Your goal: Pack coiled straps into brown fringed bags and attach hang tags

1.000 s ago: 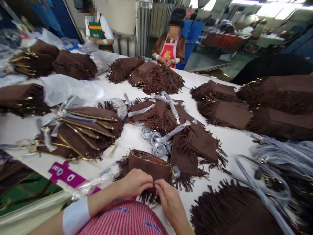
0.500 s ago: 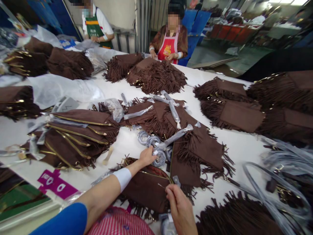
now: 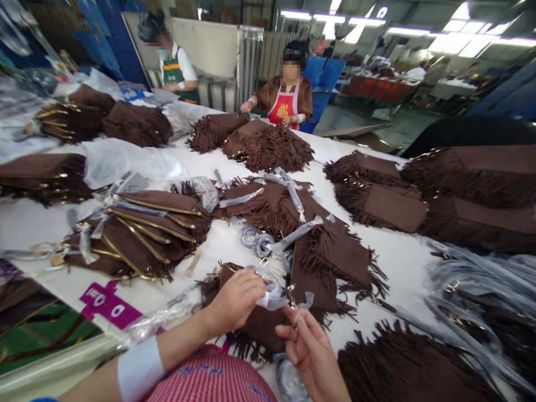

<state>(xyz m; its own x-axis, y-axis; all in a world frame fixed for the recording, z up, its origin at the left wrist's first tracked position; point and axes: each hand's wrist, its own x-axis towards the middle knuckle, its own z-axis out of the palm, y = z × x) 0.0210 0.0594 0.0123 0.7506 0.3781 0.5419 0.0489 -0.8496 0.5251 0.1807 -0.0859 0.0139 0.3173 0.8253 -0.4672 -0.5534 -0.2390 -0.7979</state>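
Observation:
My left hand (image 3: 238, 296) is closed on a plastic-wrapped strap (image 3: 274, 295) above a brown fringed bag (image 3: 259, 329) near the table's front edge. Just right of it, my right hand (image 3: 307, 340) has its thumb and fingers pinched together below a gold clasp (image 3: 290, 293); what they hold is too small to make out. Coiled wrapped straps (image 3: 255, 241) lie beyond my hands, beside a wrapped strip (image 3: 297, 233) on a heap of brown fringed bags (image 3: 335, 257).
Zippered brown bags (image 3: 142, 234) are fanned out at the left. Fringed stacks (image 3: 389, 206) and wrapped straps (image 3: 469, 279) lie at the right. Two people stand across the table, one in a red apron (image 3: 285, 106), one in a green apron (image 3: 171, 72).
My left hand has come back from the coiled straps toward my right hand, bringing a wrapped strap. The view has tilted up. The red-aproned person's arm has stretched out to the left.

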